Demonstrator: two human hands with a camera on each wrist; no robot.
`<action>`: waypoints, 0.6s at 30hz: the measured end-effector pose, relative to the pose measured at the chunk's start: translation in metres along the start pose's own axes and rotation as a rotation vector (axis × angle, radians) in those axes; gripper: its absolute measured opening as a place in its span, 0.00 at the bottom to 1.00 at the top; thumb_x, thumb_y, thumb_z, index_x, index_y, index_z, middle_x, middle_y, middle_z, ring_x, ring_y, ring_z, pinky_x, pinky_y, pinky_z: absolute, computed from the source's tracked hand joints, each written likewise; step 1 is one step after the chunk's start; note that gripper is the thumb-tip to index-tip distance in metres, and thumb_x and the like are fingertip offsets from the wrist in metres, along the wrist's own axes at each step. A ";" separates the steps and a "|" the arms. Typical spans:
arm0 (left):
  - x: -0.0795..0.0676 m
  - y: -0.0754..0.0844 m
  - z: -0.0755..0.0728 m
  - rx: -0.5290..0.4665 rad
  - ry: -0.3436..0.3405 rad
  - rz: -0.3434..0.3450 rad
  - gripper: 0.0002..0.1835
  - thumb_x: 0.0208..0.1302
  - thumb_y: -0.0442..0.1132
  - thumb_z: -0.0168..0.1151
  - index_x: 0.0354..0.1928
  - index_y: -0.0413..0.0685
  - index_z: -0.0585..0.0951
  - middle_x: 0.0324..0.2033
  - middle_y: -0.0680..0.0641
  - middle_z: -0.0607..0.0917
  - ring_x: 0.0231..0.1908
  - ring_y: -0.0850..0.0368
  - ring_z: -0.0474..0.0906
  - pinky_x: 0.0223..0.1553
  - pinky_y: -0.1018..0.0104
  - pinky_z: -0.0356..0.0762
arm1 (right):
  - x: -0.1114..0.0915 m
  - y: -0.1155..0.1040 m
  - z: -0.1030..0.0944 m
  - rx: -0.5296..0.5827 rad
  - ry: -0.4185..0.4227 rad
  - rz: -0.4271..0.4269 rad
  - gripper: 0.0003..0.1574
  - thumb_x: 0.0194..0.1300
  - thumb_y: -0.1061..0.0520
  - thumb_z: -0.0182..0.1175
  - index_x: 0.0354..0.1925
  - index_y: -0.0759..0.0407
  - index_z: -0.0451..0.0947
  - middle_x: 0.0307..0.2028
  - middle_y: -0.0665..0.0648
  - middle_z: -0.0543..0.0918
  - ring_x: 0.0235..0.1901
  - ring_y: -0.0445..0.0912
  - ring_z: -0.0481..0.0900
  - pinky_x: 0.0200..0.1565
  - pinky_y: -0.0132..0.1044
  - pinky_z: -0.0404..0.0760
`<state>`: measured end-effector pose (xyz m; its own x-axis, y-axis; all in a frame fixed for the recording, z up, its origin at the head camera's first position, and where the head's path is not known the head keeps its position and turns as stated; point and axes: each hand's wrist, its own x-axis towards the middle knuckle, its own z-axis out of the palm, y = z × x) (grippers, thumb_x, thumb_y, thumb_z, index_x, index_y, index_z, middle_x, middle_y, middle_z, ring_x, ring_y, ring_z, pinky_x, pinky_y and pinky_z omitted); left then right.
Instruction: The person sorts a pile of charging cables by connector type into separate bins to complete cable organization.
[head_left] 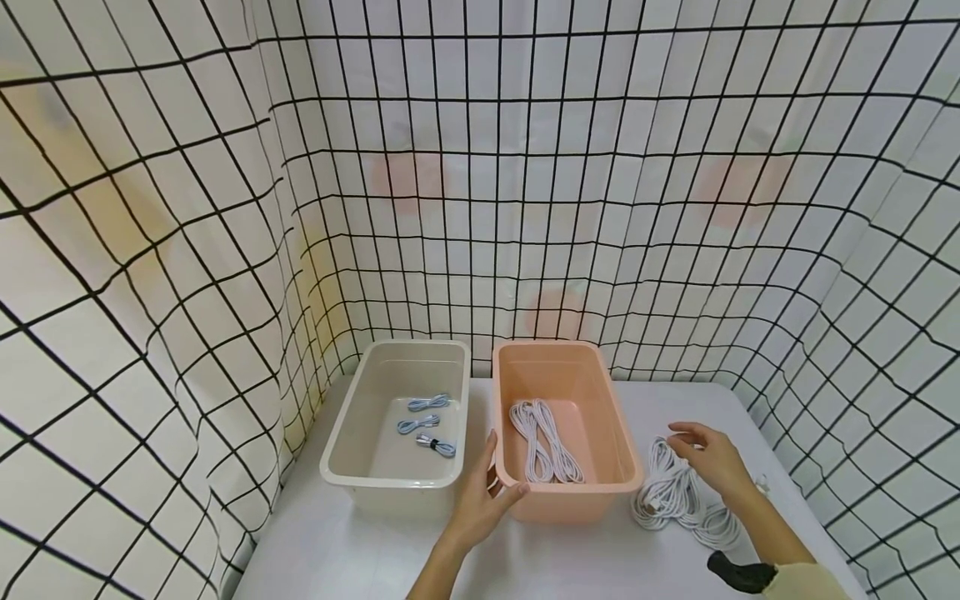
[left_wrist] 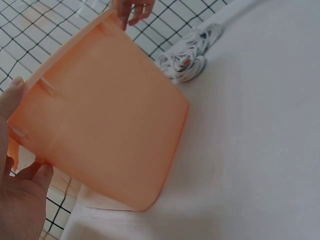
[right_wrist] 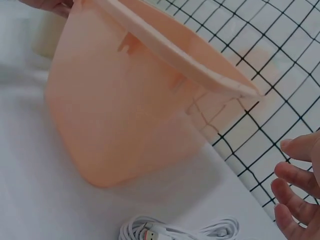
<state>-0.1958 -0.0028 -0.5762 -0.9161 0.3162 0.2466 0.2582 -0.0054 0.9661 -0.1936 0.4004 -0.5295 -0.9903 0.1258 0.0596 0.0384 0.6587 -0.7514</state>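
At the front left corner of the orange plastic bin (head_left: 577, 500), my left hand (head_left: 478, 498) grips the rim, thumb at the front and fingers along the left side. Two bundled white cables (head_left: 551, 442) lie inside that bin. Over on the right, my right hand (head_left: 712, 457) hovers above a pile of coiled white cables (head_left: 663, 492), its fingers loosely bent and holding nothing. The right wrist view shows those fingers (right_wrist: 295, 177) apart from the bin, with a USB plug (right_wrist: 151, 235) visible among the coils.
A cream bin (head_left: 341, 450) stands left of the orange one, holding three small light blue cable bundles (head_left: 417, 424). Black wire grid (head_left: 480, 200) encloses the white table (head_left: 337, 542) at the back and both sides.
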 end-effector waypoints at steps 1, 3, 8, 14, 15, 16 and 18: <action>0.000 0.000 0.000 -0.002 0.000 0.000 0.51 0.68 0.36 0.71 0.83 0.41 0.48 0.80 0.34 0.49 0.70 0.30 0.63 0.66 0.51 0.70 | 0.000 0.002 0.000 -0.005 0.005 0.000 0.32 0.79 0.46 0.59 0.67 0.68 0.73 0.54 0.69 0.83 0.52 0.61 0.80 0.43 0.40 0.82; 0.000 0.001 0.000 -0.010 0.001 0.004 0.51 0.68 0.35 0.71 0.82 0.41 0.48 0.80 0.34 0.49 0.70 0.30 0.63 0.65 0.50 0.70 | -0.001 0.005 0.000 -0.016 0.008 -0.005 0.31 0.79 0.47 0.59 0.66 0.69 0.73 0.54 0.70 0.83 0.53 0.63 0.79 0.43 0.43 0.82; 0.000 0.001 -0.001 -0.017 0.000 0.009 0.52 0.67 0.35 0.72 0.82 0.40 0.48 0.79 0.32 0.49 0.70 0.28 0.63 0.65 0.48 0.70 | -0.004 0.013 0.001 -0.035 0.011 0.018 0.32 0.79 0.46 0.58 0.67 0.69 0.73 0.57 0.72 0.81 0.57 0.68 0.76 0.49 0.56 0.82; 0.001 -0.001 0.000 0.001 -0.002 0.013 0.51 0.67 0.35 0.71 0.82 0.40 0.48 0.79 0.32 0.49 0.70 0.27 0.62 0.65 0.49 0.70 | -0.005 0.021 0.003 -0.033 0.007 0.044 0.33 0.79 0.46 0.59 0.68 0.69 0.72 0.58 0.73 0.80 0.58 0.69 0.75 0.53 0.63 0.79; 0.000 -0.001 0.000 0.002 -0.001 0.011 0.51 0.68 0.36 0.71 0.82 0.40 0.48 0.79 0.32 0.49 0.70 0.28 0.62 0.65 0.49 0.70 | -0.005 0.023 0.004 -0.036 0.007 0.046 0.33 0.78 0.46 0.59 0.68 0.69 0.72 0.57 0.72 0.80 0.58 0.69 0.76 0.54 0.64 0.79; 0.000 -0.001 0.000 0.003 0.001 0.009 0.51 0.68 0.36 0.71 0.82 0.40 0.48 0.79 0.32 0.49 0.70 0.27 0.62 0.65 0.49 0.70 | -0.005 0.025 0.004 -0.041 0.008 0.044 0.32 0.78 0.47 0.59 0.67 0.69 0.72 0.56 0.72 0.81 0.58 0.69 0.76 0.54 0.64 0.79; 0.000 -0.002 0.000 0.007 0.003 0.005 0.51 0.68 0.37 0.71 0.82 0.40 0.48 0.79 0.32 0.49 0.70 0.27 0.62 0.65 0.50 0.70 | -0.005 0.028 0.006 -0.051 0.011 0.041 0.31 0.78 0.49 0.60 0.67 0.70 0.72 0.55 0.72 0.82 0.57 0.69 0.76 0.54 0.64 0.78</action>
<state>-0.1966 -0.0030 -0.5781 -0.9158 0.3132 0.2514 0.2646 -0.0003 0.9644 -0.1884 0.4139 -0.5552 -0.9861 0.1620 0.0369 0.0864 0.6896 -0.7190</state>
